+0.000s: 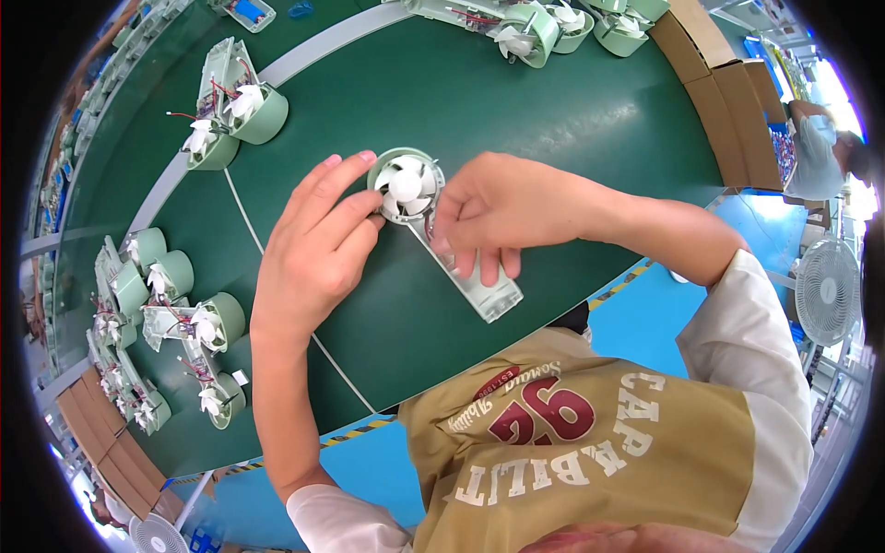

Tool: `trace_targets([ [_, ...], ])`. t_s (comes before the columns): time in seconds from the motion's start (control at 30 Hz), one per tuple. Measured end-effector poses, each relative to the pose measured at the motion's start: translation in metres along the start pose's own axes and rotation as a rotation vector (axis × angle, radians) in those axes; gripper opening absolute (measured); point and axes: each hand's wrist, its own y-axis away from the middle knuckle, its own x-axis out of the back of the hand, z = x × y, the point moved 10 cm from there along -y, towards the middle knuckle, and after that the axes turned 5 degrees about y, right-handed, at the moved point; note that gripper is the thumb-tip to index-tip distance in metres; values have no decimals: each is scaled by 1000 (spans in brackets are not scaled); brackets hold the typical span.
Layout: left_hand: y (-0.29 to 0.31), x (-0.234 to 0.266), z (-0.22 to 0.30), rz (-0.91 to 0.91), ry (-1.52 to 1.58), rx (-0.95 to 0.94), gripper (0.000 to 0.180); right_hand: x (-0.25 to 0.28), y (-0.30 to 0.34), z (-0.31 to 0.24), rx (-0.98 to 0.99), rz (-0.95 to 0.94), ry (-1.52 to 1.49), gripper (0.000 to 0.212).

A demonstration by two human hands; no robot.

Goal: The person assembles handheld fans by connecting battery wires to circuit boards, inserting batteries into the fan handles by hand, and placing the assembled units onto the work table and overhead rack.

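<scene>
Your tan printed shirt with white sleeves (590, 442) fills the lower edge, and both forearms reach up from it onto the dark green work surface (516, 101). Just past your chest lies a pale green handheld fan half-shell (442, 235), its handle pointing back toward you and its round head away from you, with a white impeller (406, 184) showing in the ring. Your left hand (318, 249) is spread, not clenched, its fingertips resting against the left rim of the fan head. Your right hand (502, 212) is curled over the neck and handle, fingers pressing down on the shell and pinning it to the table. A thin white cord (277, 276) runs under your left wrist. Farther off, more green fan housings (226, 106) with loose wires sit at the left, another cluster (553, 28) lies at the top, and brown cartons (728, 92) line the far right edge.
</scene>
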Motion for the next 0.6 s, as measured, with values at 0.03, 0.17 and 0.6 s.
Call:
trace_targets([
  [0.03, 1, -2, 0, 8, 8, 6, 15, 0, 4, 1, -35, -1, 3, 25],
  [0.17, 5, 0, 0, 73, 5, 121, 15, 12, 11, 1, -101, 52, 6, 26],
  [0.6, 44, -36, 38, 475, 529, 887, 34, 8, 11, 22, -268, -49, -97, 23],
])
